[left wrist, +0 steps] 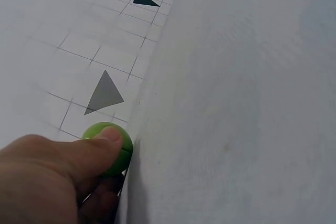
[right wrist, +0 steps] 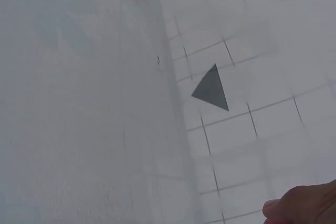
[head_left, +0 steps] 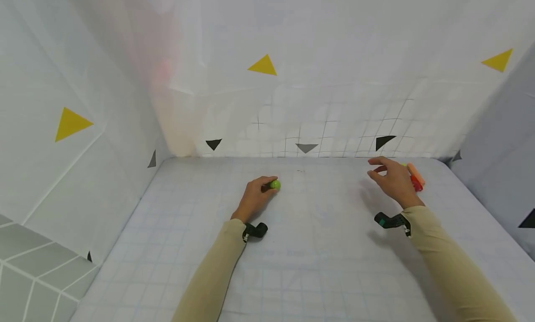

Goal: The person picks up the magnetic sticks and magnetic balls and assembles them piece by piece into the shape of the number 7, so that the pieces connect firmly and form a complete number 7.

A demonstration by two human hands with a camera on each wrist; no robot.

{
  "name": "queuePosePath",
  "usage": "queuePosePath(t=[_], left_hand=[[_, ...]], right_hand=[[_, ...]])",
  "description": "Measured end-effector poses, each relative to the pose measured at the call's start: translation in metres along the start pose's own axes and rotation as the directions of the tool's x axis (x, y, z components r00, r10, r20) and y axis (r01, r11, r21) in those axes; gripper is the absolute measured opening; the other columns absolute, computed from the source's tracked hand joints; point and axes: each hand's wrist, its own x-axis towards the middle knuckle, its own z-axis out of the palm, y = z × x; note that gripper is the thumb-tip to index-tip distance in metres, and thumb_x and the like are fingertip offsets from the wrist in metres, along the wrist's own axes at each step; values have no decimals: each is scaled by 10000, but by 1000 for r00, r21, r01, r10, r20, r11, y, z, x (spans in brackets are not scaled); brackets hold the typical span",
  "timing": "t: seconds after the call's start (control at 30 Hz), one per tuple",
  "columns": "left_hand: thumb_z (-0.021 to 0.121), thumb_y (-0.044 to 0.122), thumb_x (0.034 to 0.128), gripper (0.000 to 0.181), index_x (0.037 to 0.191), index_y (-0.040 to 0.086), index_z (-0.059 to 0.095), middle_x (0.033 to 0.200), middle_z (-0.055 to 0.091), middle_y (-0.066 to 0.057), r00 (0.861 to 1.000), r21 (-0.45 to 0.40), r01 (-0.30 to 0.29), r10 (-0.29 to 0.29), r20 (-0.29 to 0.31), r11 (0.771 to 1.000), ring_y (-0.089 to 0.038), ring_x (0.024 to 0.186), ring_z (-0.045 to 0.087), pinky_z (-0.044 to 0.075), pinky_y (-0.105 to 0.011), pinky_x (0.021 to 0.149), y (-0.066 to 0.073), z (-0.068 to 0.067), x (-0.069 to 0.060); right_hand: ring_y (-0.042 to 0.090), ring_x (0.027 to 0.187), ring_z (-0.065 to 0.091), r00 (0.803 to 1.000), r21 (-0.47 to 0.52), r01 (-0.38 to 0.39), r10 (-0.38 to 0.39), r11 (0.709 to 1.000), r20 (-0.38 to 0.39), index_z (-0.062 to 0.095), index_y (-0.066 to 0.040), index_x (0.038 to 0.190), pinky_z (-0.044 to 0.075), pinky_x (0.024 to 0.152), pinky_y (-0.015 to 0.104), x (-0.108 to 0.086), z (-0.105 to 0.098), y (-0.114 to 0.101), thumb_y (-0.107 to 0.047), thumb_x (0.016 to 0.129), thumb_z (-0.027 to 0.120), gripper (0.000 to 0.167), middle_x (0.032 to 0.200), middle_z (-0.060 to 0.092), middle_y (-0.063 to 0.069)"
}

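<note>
The left hand is pinching a green ball near the worktop's far edge, the right hand, half-spread and seemingly empty, is hovering beside a red thing, and a slackening pinch could be sending the ball rolling.

Green ball partly behind left thumb

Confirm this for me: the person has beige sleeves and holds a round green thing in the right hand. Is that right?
Not quite: it's the left hand that holds the round green thing, not the right hand; the head view shows this. The sleeves are beige, as you said.
</note>
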Motion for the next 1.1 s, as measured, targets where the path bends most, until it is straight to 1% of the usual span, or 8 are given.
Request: queuePosePath(t=[0.03,0.2,0.3,0.47,0.7,0.87,1.0,1.1], left_hand=[[757,118,973,426,1390,85,673,1334,666,-80,1000,1,0,0,0,1000,-209,1136,628,514,-359,981,0,1,0],[757,120,975,428,1393,94,672,1325,669,-72,1000,-3,8,-8,4,1000,-201,1125,625,512,-352,977,0,3,1],[757,117,974,432,1397,96,670,1327,669,-70,1000,-5,8,-8,3,1000,-201,1124,626,511,-353,978,0,3,0],[760,123,973,430,1394,99,674,1336,666,-67,1000,2,6,-6,-3,1000,-202,1132,627,512,-356,982,1,2,0],[760,115,972,432,1394,88,672,1339,665,-74,1000,3,14,-14,-4,1000,-210,1134,625,511,-363,985,2,0,-1],[759,115,973,438,1400,80,665,1349,659,-78,1000,11,10,-10,-2,1000,-214,1142,623,509,-364,990,2,0,-1],[760,110,971,434,1393,74,668,1344,662,-84,1000,12,-1,1,-8,1000,-219,1144,626,511,-364,988,2,-1,0],[760,108,970,430,1389,72,671,1335,667,-87,1000,5,-7,7,-11,1000,-221,1139,631,513,-360,986,3,-1,0]], right_hand=[[422,967,652,1000,-18,2,-2,1000,-15,632,-9,1338,558,643,438,-1,-3,5,-105,993,713,366,1194,679,272],[378,830,638,997,-75,0,-6,997,-77,666,-33,1325,451,561,401,-4,-17,26,-92,994,688,337,1110,702,276],[412,873,632,995,-78,-31,24,996,-98,661,-7,1331,459,584,373,-5,-27,37,-77,1004,657,335,1101,692,298],[482,1039,567,983,-65,-160,153,985,-97,640,-7,1358,485,600,354,-7,-43,55,-120,1038,599,343,1186,643,319],[528,1168,498,978,-89,-189,179,978,-104,653,16,1339,455,697,476,-12,-50,81,-289,1075,583,410,1264,613,327],[546,1208,448,964,-72,-258,251,963,-88,617,39,1373,477,748,561,-13,-50,95,-195,1058,593,393,1340,551,340],[556,1226,428,958,-65,-280,275,958,-79,609,63,1367,399,867,658,-13,-47,105,-144,1051,590,379,1339,544,351],[557,1203,435,958,-80,-281,276,956,-76,611,69,1356,352,887,678,-13,-46,113,-120,1044,587,365,1315,550,362]])
